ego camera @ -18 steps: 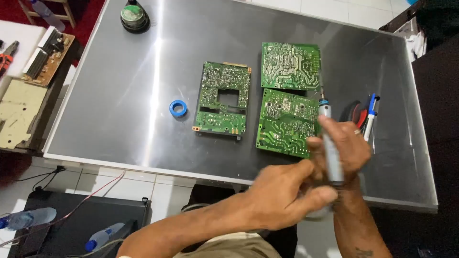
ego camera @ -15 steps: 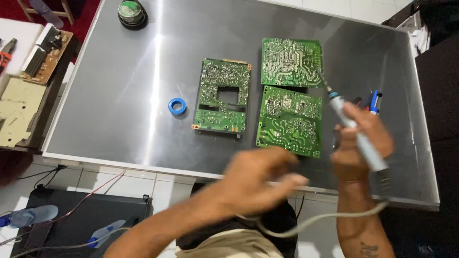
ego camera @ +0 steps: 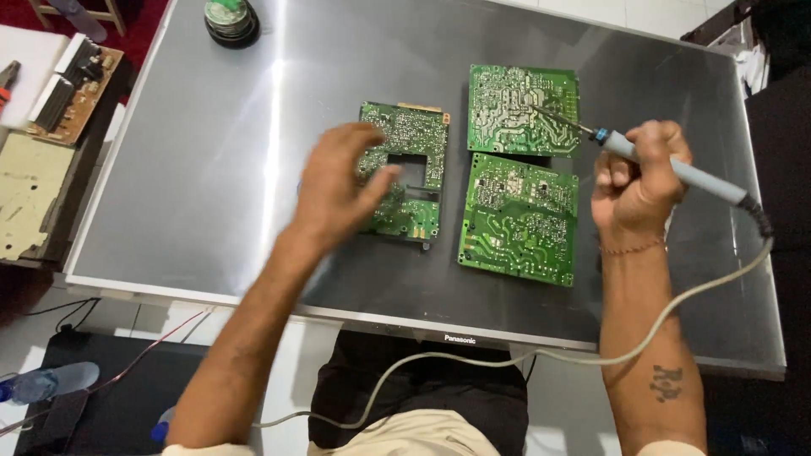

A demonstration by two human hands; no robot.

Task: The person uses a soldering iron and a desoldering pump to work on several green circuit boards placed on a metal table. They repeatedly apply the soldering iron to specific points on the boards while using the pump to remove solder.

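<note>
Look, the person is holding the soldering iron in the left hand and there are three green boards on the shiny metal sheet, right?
Not quite. The soldering iron is in the right hand, not the left. The left hand is open and holds nothing, above the notched board. The head view shows this. Three green boards do lie on the shiny metal sheet.

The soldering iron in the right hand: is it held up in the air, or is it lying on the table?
Held up. The right hand grips the soldering iron in a fist, its tip over the top green board.
</note>
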